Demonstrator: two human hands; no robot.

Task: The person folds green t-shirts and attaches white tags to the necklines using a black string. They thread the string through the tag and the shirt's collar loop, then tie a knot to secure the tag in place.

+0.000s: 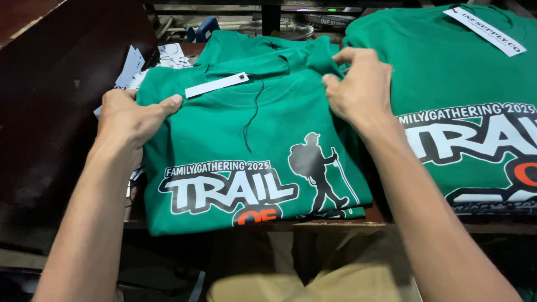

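Observation:
A folded green t-shirt (pixel 246 140) with a white and orange print and a dark hiker figure lies on a dark wooden table (pixel 50 100), on top of other green shirts. A white paper tag (pixel 217 85) on a dark string rests at its collar. My left hand (pixel 131 114) grips the shirt's left edge, thumb on top. My right hand (pixel 358 89) pinches the fabric at the upper right corner of the fold.
A second stack of the same green printed shirts (pixel 464 100) lies to the right, with a white tag (pixel 492 31) on top. Loose white paper tags (pixel 134 64) sit behind the left hand. Clutter and a blue object (pixel 204 28) stand at the back.

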